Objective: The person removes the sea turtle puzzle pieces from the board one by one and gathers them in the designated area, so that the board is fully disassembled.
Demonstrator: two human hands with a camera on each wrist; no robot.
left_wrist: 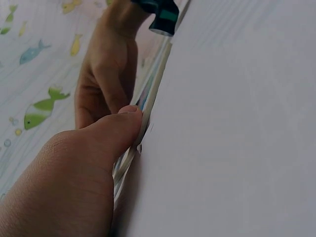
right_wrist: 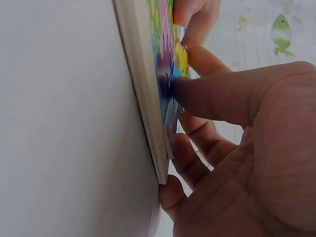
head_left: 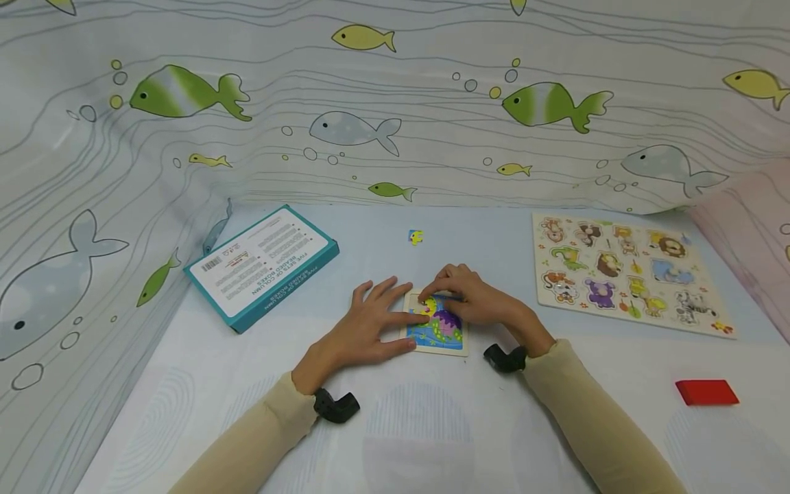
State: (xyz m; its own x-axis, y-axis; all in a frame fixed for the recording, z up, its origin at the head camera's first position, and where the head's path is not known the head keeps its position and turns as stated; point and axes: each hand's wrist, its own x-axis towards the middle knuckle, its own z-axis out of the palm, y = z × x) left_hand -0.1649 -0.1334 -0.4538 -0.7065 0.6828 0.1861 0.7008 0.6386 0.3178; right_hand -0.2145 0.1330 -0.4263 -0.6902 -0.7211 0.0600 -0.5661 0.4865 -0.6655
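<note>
A small jigsaw puzzle in a pale wooden frame [head_left: 447, 353] lies on the table, with a purple, green, yellow and blue picture. My left hand [head_left: 364, 334] is at its left side with fingers spread; the forefinger reaches over the picture and the thumb [left_wrist: 129, 116] touches the frame's edge. Over the upper right of the puzzle, my right hand [head_left: 472, 295] pinches a yellow and blue puzzle piece [right_wrist: 181, 58] between thumb and forefinger. How that piece sits against its neighbours is hidden by the fingers. Another yellow and blue puzzle piece [head_left: 416, 237] lies loose beyond the frame.
To the left is a teal and white box [head_left: 265, 264]. A wooden animal puzzle board [head_left: 617, 312] lies at the right, and a red block [head_left: 707, 392] rests nearer me on that side. A fish-patterned curtain [head_left: 432, 82] hangs behind the table.
</note>
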